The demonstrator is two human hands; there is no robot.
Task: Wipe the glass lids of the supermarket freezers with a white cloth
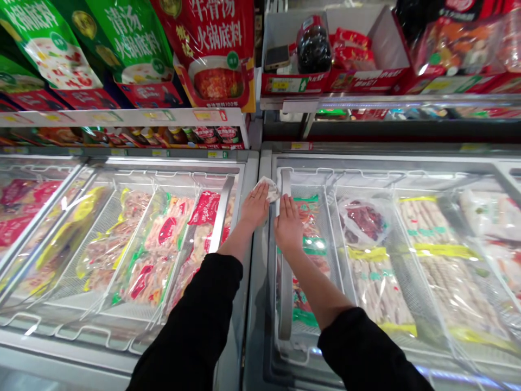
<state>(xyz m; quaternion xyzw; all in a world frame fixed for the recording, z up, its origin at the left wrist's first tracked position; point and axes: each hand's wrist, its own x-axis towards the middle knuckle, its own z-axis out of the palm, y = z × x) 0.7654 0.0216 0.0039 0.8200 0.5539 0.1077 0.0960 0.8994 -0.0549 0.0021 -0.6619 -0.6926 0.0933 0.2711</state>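
Note:
My left hand presses a crumpled whitish cloth against the frame where the two chest freezers meet, its fingers stretched over the cloth. Close beside it on the right, my right hand lies flat with fingers extended. It rests at the left edge of the right freezer's glass lid, over the grey lid handle, and holds nothing. Part of the cloth is hidden under the left fingers. Both forearms reach forward in black sleeves.
The left freezer holds bagged frozen food in wire baskets, with another handle on its lid. Similar bags lie in the right freezer. Above the back edge, shelves carry hotpot-base pouches and open boxes.

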